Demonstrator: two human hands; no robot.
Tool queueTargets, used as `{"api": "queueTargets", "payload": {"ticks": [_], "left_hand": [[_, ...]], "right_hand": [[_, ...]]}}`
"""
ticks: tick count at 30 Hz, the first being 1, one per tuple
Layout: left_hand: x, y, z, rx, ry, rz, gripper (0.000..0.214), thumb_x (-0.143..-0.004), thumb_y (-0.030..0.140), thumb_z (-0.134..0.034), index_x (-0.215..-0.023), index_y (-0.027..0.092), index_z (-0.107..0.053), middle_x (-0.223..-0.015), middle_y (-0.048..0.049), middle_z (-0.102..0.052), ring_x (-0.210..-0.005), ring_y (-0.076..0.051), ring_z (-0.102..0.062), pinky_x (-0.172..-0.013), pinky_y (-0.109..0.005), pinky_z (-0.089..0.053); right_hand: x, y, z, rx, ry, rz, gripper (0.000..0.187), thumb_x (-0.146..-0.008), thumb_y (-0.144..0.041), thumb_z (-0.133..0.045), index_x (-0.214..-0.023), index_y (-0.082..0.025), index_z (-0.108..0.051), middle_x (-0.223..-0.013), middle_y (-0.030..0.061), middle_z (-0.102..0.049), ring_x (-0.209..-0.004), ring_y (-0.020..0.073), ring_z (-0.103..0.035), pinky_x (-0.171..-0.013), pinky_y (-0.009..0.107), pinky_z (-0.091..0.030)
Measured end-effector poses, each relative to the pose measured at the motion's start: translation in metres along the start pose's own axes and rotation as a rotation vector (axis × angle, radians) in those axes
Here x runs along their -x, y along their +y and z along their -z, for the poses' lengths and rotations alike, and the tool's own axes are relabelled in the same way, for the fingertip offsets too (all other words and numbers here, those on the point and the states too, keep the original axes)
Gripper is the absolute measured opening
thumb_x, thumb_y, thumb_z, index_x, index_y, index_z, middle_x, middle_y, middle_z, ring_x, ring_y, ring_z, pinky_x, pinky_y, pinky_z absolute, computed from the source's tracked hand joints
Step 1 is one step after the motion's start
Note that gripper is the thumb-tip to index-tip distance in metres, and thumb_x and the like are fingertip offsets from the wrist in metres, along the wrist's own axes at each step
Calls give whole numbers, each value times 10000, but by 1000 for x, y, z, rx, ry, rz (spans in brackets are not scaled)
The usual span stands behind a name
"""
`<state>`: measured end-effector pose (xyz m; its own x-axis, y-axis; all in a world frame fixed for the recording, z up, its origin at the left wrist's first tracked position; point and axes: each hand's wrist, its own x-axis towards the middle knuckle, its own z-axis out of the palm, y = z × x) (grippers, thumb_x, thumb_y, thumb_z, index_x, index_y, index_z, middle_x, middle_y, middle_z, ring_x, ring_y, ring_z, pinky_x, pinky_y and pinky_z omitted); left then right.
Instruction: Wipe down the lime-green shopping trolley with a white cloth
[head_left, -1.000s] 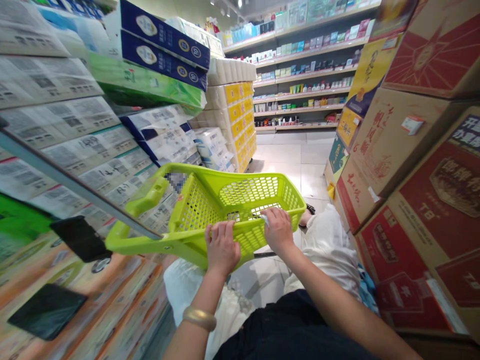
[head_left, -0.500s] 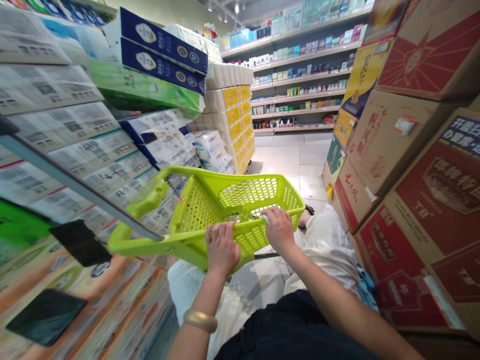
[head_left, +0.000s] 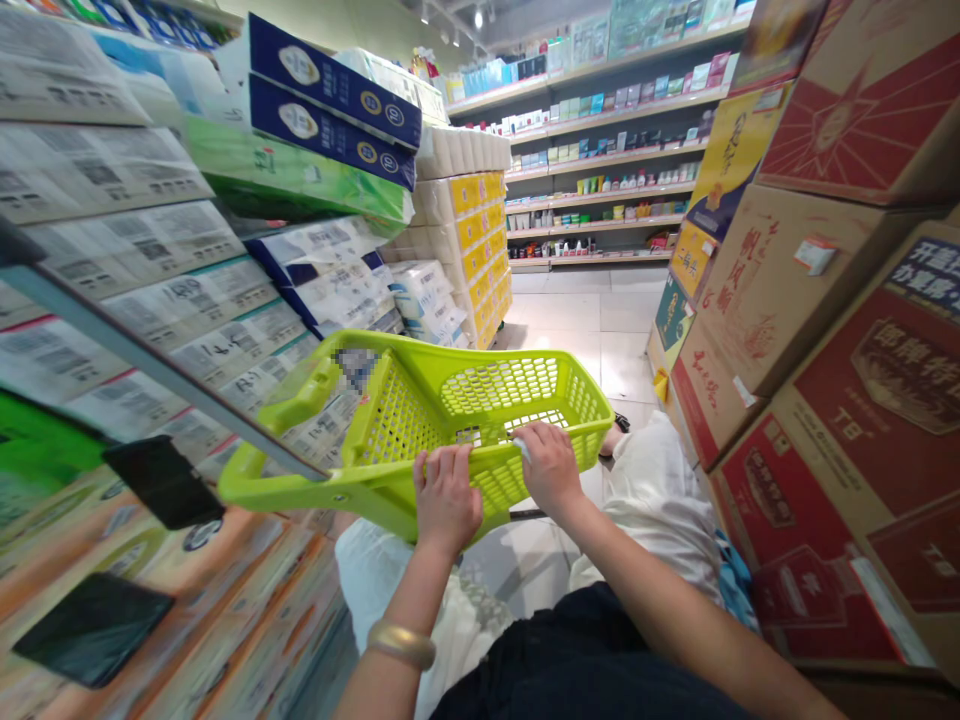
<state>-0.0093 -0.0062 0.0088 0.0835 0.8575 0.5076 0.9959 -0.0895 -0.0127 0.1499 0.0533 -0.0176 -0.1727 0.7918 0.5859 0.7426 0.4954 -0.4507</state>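
A lime-green plastic shopping basket (head_left: 517,395) with mesh sides and a long metal pull handle (head_left: 172,370) stands on its side of the aisle between my legs. My left hand (head_left: 448,495) is closed over its near rim, fingers curled to the inside. Farther right along the same rim, my right hand (head_left: 549,465) is closed on a small white tissue (head_left: 523,447), pressed against the rim. The tissue is mostly hidden by the fingers. No goods show in the basket's visible part.
Two dark phone-like slabs (head_left: 94,628) lie on stacked packs at left. Wrapped paper packs (head_left: 322,120) rise behind them. Cardboard cartons (head_left: 780,290) line the right side. Product shelves (head_left: 600,150) span the back, beyond a tiled floor (head_left: 570,310).
My right hand has slid slightly left along the rim with the tissue. My left hand and the basket stay almost in place.
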Motion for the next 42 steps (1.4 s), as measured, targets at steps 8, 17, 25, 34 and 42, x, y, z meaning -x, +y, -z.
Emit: {"api": "queueTargets", "payload": {"ticks": [8, 17, 25, 34, 42], "left_hand": [[-1, 2, 0, 8, 8, 9, 501, -698, 118, -531, -1197, 154, -541, -1133, -120, -628, -1160, -288, -494, -1139, -481, -202], [2, 1, -5, 5, 14, 14, 531, -692, 114, -529, -1219, 182, -534, -1127, -114, -624, -1166, -289, -492, -1136, -487, -201], [0, 4, -3, 7, 2, 15, 491, -716, 135, -521, -1205, 164, -543, -1133, -129, -625, -1165, -295, -493, -1132, -491, -203], [1, 1, -2, 15, -29, -5, 533, -702, 127, -536, -1233, 171, -527, -1143, -122, -619, -1184, -289, -485, -1137, -479, -211], [1, 0, -3, 25, -34, 4, 519, -710, 125, -526, -1228, 157, -536, -1146, -129, -622, -1183, -294, -487, -1134, -481, -209]], "right_hand": [[-3, -26, -13, 14, 9, 5, 295, -831, -54, -497, -1026, -199, -665, -978, 78, -645, -949, 230, -528, -905, 352, -379], [1, -12, -2, 21, -45, 33, 325, -847, -50, -488, -1093, -193, -644, -1064, 86, -641, -1023, 219, -524, -945, 339, -375], [-4, -41, -13, -21, -75, 70, 310, -863, -71, -483, -1087, -202, -652, -1046, 82, -642, -994, 214, -535, -934, 332, -387], [2, 10, 6, 62, -7, -35, 348, -815, -32, -492, -1077, -188, -660, -1052, 86, -648, -1013, 224, -535, -939, 337, -371], [-1, -30, -8, -7, -69, 70, 341, -839, -52, -479, -1079, -215, -660, -1056, 79, -639, -1002, 214, -534, -926, 329, -385]]}}
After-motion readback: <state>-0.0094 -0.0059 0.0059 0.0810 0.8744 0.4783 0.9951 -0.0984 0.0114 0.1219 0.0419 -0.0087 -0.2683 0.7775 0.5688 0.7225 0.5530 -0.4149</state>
